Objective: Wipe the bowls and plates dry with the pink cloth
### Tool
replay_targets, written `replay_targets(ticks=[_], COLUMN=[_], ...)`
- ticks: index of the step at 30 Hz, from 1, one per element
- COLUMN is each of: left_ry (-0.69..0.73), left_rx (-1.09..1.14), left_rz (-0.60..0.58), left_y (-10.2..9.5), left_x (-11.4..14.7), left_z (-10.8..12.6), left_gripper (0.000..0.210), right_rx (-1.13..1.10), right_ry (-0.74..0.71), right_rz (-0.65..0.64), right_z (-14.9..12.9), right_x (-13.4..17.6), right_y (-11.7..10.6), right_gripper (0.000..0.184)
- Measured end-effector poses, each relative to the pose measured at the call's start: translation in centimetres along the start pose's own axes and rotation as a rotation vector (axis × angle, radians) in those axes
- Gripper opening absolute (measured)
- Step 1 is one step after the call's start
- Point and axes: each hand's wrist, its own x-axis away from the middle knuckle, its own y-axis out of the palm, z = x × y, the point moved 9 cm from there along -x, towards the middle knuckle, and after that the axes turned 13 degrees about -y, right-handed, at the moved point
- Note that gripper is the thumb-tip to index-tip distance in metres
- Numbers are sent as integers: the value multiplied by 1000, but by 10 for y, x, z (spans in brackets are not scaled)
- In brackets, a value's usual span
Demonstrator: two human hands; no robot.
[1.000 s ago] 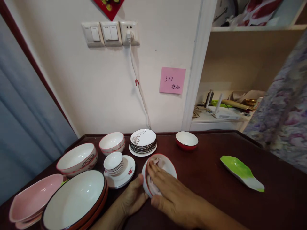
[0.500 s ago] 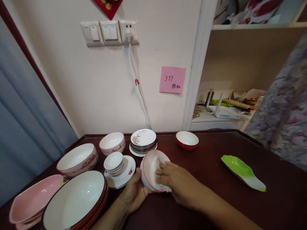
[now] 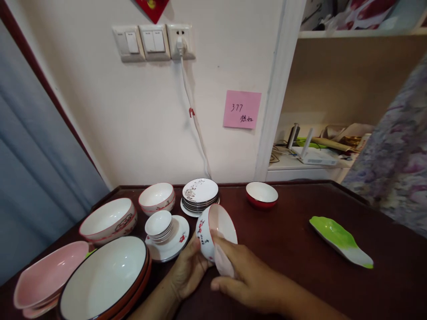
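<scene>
A white bowl [image 3: 204, 227] with a red rim and red flowers is held tilted on its side above the table, its opening facing right. My left hand [image 3: 190, 271] grips it from below and the left, with the thumb against the outer wall. At the bowl's near rim is my right hand [image 3: 248, 271], closed on a pale cloth [image 3: 223, 261] that touches the rim. Part of the cloth is hidden by the fingers. Just left of the bowl are small stacked bowls [image 3: 158, 223] on a white plate [image 3: 176, 240]; behind it stands a stack of patterned plates [image 3: 200, 191].
At the left stand large brown-sided bowls [image 3: 103, 275], pink dishes [image 3: 50, 275] and two red-rimmed bowls, one larger [image 3: 108, 220] and one smaller [image 3: 156, 197]. A red bowl [image 3: 262, 195] sits at the back, a green leaf-shaped dish [image 3: 338, 238] on the right. Behind is the wall.
The bowl has turned so its flowered outside shows more. My right hand and the cloth have moved from inside the bowl down to its near rim.
</scene>
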Motion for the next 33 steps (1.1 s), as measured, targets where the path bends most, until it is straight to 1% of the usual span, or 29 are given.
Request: replay_targets(ticks=[2, 3, 4, 6, 8, 10, 12, 13, 15, 17, 18, 19, 21, 24, 26, 28, 29, 31, 32, 33], left_ry=[-23, -35, -48, -81, -107, -85, -20, 7, 35, 22, 7, -4, -29, -81, -101, -58, -32, -14, -25, -41], left_rx=[16, 24, 32, 47, 27, -32, -85, -94, -79, -50, -32, -12, 30, 63, 43, 5, -10, -24, -24, -23], left_rz=[-1, 2, 3, -15, -75, -127, -123, -104, -61, -41, -37, -35, -33, -56, -106, -128, -120, -86, -77, -77], left_y=[0, 1, 2, 6, 13, 17, 14, 11, 5, 2, 3, 4, 7, 13, 17, 17, 14, 7, 4, 2], left_x=[-2, -3, -3, -4, -4, -2, 0, 1, 2, 1, 0, -1, -2, -2, -1, 0, 1, 1, 1, 0], left_z=[0, 1, 1, 0, -2, -2, 0, 2, 4, 5, 5, 5, 6, 3, 0, 3, 4, 4, 2, 0], left_gripper=[46, 51, 55, 62, 67, 63, 63, 64, 58, 51, 51, 53, 59, 66, 66, 58, 54, 48, 49, 53], right_rx=[158, 247, 329, 442, 471, 433, 350, 300, 212, 173, 180, 207, 311, 462, 473, 402, 333, 160, 84, 32], right_ry=[-87, -108, -110, -98, -111, -118, -64, -22, 35, 8, -31, -67, -103, -84, -74, -62, -41, 36, 81, 110], right_rz=[-125, -158, -169, -151, -122, -81, -33, -8, 13, -28, -69, -108, -156, -147, -130, -97, -80, -73, -85, -113], right_z=[0, 3, 7, 11, 9, 3, 2, 3, 5, 3, 1, 0, 3, 11, 10, 2, -1, -5, -6, -7], right_x=[-1, -1, -1, 0, 0, 0, 0, 1, 3, 2, 2, 1, 0, -1, -1, -1, -1, 1, 2, 4], right_y=[-1, -3, -7, -15, -17, -15, -11, -9, -4, 2, 4, 5, 2, -4, -5, -6, -8, -11, -12, -13], right_gripper=[47, 41, 39, 39, 35, 30, 26, 27, 39, 53, 58, 58, 50, 43, 39, 39, 41, 51, 52, 50])
